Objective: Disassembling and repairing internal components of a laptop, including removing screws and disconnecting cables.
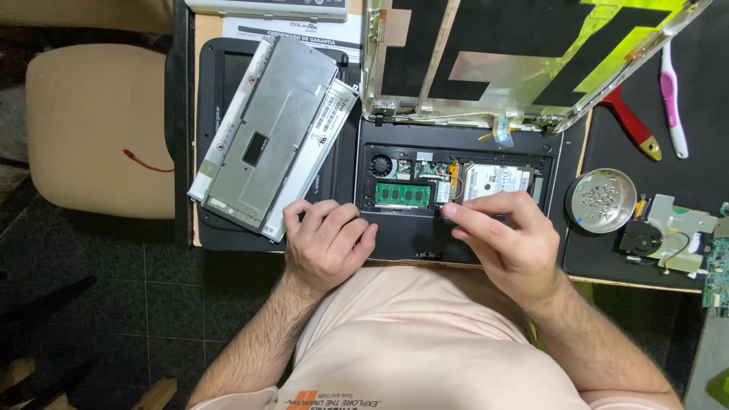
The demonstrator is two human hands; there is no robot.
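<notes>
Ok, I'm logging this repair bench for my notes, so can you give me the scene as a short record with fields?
Setting: black work mat on a table, seen from above
Main item: opened black laptop base with green memory module and silver hard drive exposed
Left hand: curled, resting on the base's front-left edge, holding nothing
Right hand: fingertips at the bay's lower edge; grip unclear
Left of base: detached silver screen panel
Right of base: round metal dish of screws, red-handled tool, pink-and-white toothbrush

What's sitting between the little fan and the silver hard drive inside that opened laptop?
In the head view, a green memory stick and a small circuit card with wires lie between the fan and the hard drive.
</notes>
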